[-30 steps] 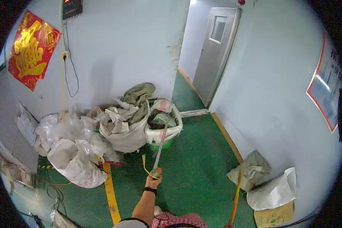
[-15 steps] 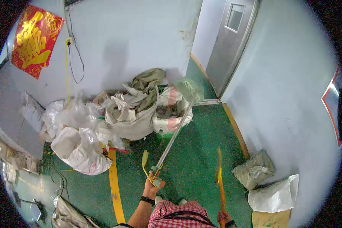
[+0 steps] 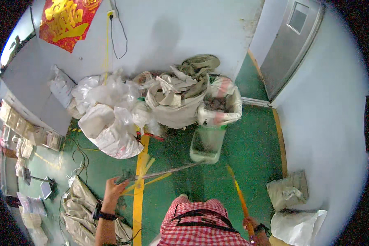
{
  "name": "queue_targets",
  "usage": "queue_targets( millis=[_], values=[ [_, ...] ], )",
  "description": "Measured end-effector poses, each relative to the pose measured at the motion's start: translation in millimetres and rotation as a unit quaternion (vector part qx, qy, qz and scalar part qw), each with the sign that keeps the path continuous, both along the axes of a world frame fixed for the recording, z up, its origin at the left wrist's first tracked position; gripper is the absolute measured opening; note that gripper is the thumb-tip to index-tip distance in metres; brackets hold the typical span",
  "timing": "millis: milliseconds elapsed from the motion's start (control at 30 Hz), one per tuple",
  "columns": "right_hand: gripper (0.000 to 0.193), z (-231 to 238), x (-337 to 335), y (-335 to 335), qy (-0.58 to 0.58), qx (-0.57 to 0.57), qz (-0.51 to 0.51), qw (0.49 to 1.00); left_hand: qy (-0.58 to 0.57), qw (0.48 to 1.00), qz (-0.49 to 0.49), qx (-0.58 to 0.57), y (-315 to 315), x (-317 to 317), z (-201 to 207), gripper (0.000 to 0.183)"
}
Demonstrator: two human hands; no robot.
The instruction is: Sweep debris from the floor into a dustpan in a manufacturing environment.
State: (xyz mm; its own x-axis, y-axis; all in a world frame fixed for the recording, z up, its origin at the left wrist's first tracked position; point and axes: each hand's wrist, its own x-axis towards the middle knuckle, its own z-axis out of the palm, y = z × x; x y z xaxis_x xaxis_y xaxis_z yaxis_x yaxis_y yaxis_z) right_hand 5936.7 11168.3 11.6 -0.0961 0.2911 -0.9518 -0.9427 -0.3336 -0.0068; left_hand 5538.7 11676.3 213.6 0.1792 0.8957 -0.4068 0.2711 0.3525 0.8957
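My left hand (image 3: 114,190), a dark band on its wrist, is closed round the end of a long grey handle. That handle runs right to a pale green dustpan (image 3: 207,144), which is low over the floor in front of a white sack (image 3: 229,116) with pinkish stripes and dark debris inside. Yellow straps (image 3: 151,180) hang by the grip, smeared by motion. At the lower right my right hand (image 3: 250,224) grips the yellow-orange handle of a broom (image 3: 241,196). The broom's lower end is dark and blurred near the dustpan, its bristles hard to make out.
Bulging white sacks (image 3: 177,107) and clear plastic bags (image 3: 110,92) line the far wall. More sacks (image 3: 289,190) lie against the right wall. Dark cables (image 3: 83,158) and a crumpled beige sack (image 3: 80,201) are at left. A grey door (image 3: 291,47) stands at far right.
The dustpan has come down from above the striped sack to low in front of it, and its handle has swung flatter. My left hand has moved left. The view has shifted, too.
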Motion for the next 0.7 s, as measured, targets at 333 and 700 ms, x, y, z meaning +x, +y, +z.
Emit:
queue_targets(
  millis=[333, 700],
  values=[
    [0.020, 43.4, 20.9, 370.2, 0.117, 0.232, -0.080, 0.962, 0.305, 0.903, -0.207, 0.222, 122.5, 94.7, -139.1, 0.031],
    [0.066, -66.5, 72.0, 728.1, 0.100, 0.291, -0.110, 0.945, 0.365, 0.874, -0.198, 0.253, 249.4, 165.3, -167.2, 0.028]
  ],
)
